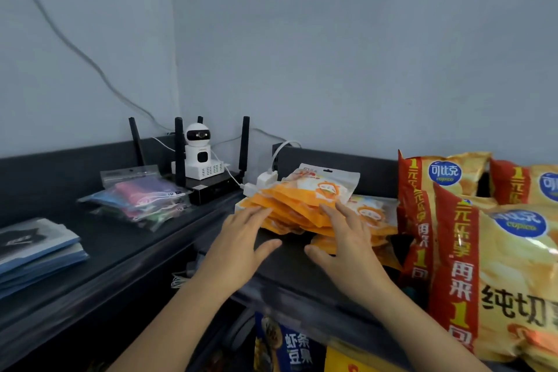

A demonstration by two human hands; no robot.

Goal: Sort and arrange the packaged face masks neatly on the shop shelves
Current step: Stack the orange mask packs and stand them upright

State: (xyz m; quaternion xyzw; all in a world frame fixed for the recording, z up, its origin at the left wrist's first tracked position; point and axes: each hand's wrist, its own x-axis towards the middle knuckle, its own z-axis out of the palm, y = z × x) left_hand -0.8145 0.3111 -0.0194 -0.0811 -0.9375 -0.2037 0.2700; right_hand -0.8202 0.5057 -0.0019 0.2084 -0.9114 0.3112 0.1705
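A fanned stack of orange and white mask packs (297,205) lies on the dark top shelf (126,251) near the wall. My left hand (241,238) has straight fingers touching the stack's left edge. My right hand (347,235) lies with straight fingers on the stack's right side, thumb spread toward the shelf. A pile of clear packs with coloured masks (142,199) rests further left on the same shelf. Blue and grey packs (36,251) are stacked at the far left.
A black router (208,184) with tall antennas and a small white robot-shaped camera (199,154) stand in the corner, with white plugs and cables beside the stack. Large crisp bags (483,251) crowd the right side. Snack packs (287,347) sit on the shelf below.
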